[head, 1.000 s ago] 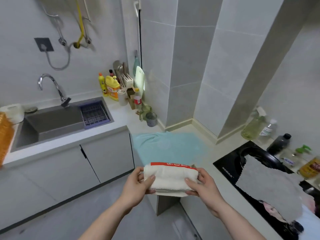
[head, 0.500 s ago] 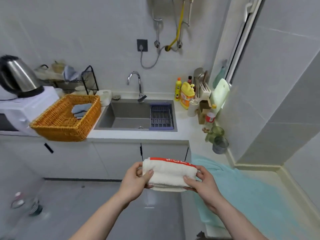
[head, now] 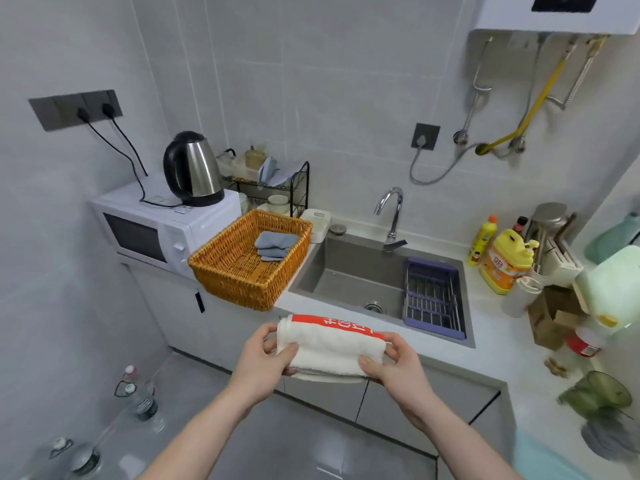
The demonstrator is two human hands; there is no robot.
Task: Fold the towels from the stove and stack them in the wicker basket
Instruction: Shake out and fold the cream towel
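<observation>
On the tabletop to the left, the rectangular orange wicker basket (head: 250, 261) sits beside the sink with a folded grey-blue cloth (head: 275, 244) already lying in its far corner. Nearer me, the left hand (head: 265, 358) and right hand (head: 394, 365) each pinch one end of the folded white towel with a red printed band (head: 330, 344), fingers curled round its edges, seemingly so the fold holds together. The towel hangs in the air in front of the sink, short of the basket.

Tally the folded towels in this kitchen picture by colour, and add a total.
White towel with red band, held by both hands: 1
Blue towels in the wicker basket: 2, as far as the stack shows
Total: 3
</observation>
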